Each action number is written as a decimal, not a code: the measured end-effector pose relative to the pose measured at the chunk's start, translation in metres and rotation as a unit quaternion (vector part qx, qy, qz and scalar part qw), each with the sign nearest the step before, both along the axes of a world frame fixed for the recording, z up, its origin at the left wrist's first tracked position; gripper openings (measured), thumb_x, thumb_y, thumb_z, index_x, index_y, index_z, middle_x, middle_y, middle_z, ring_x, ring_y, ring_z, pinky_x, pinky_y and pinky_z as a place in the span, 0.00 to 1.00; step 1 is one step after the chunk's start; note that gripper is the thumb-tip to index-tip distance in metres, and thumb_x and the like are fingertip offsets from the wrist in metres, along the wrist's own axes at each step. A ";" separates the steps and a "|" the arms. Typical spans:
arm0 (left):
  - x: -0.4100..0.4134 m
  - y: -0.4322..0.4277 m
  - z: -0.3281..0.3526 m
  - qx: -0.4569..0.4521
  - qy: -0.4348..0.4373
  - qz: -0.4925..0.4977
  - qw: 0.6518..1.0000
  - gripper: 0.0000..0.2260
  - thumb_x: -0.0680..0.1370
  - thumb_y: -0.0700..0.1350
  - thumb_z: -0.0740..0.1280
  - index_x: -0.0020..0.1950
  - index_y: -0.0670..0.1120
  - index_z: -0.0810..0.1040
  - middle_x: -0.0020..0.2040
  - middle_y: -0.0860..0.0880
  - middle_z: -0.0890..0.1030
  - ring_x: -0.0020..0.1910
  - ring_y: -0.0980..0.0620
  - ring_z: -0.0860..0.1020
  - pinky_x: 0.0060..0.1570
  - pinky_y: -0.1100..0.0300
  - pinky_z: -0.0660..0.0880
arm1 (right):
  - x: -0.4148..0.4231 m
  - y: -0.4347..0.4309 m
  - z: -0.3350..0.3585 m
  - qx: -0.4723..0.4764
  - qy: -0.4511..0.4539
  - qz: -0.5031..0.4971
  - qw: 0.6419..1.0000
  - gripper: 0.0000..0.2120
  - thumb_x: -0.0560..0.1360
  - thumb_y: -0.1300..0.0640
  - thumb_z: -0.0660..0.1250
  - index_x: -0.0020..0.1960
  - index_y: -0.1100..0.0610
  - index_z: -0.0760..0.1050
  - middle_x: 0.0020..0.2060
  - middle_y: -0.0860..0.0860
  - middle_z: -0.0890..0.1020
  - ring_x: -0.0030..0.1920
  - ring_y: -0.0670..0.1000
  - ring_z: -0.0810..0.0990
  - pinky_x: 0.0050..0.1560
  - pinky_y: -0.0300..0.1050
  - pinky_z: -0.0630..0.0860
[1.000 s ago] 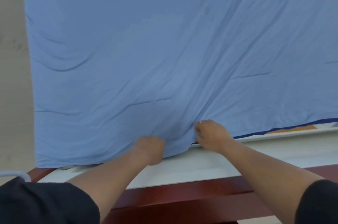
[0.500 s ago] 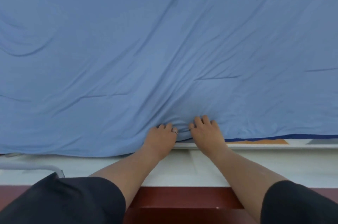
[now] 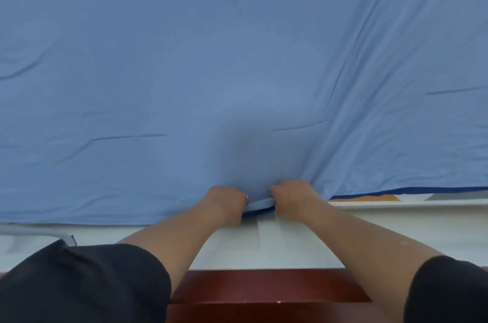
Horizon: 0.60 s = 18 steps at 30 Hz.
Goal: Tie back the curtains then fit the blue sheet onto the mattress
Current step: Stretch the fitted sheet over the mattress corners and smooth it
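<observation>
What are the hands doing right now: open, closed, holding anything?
Left hand: closed, gripping the near edge of the blue sheet.
Right hand: closed, gripping the same edge right beside it.

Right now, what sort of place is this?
Probably a bedroom, at the bedside: a blue sheet spread over a white mattress on a reddish wooden bed frame, with the left hand and right hand gripping the sheet's near edge.
</observation>
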State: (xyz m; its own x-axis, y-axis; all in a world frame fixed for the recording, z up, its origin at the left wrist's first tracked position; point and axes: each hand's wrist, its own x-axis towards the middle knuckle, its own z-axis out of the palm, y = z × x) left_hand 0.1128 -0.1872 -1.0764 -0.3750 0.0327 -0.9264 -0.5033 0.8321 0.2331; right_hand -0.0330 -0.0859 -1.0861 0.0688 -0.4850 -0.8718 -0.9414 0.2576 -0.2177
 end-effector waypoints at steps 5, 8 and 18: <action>0.003 0.018 0.001 -0.016 -0.009 -0.018 1.000 0.13 0.78 0.43 0.60 0.63 0.47 0.73 0.59 0.47 0.79 0.57 0.45 0.79 0.46 0.55 0.70 | 0.004 0.016 0.001 -0.019 -0.026 -0.035 0.999 0.13 0.74 0.55 0.63 0.58 0.54 0.75 0.57 0.53 0.76 0.60 0.56 0.75 0.56 0.48 0.72; -0.002 0.019 0.015 -0.018 -0.002 0.021 1.000 0.13 0.78 0.46 0.60 0.63 0.48 0.73 0.59 0.48 0.78 0.58 0.45 0.79 0.49 0.54 0.72 | -0.015 0.036 0.019 -0.112 -0.032 -0.051 0.992 0.15 0.74 0.55 0.62 0.60 0.53 0.75 0.55 0.51 0.75 0.58 0.55 0.73 0.58 0.49 0.70; -0.132 0.087 0.020 0.014 0.313 -0.019 0.949 0.16 0.78 0.47 0.62 0.64 0.45 0.72 0.57 0.45 0.74 0.53 0.41 0.76 0.46 0.48 0.75 | -0.178 0.129 0.022 -0.105 0.178 -0.034 0.978 0.27 0.65 0.57 0.69 0.64 0.51 0.72 0.59 0.54 0.72 0.58 0.60 0.72 0.52 0.53 0.73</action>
State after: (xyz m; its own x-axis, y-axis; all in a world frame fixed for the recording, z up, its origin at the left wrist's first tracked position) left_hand -0.0189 -0.1006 -1.0567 -0.8505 0.0776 -0.5202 -0.2288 0.8360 0.4988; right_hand -0.2113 0.0429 -1.0641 -0.2585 -0.6485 -0.7160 -0.9497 0.3063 0.0655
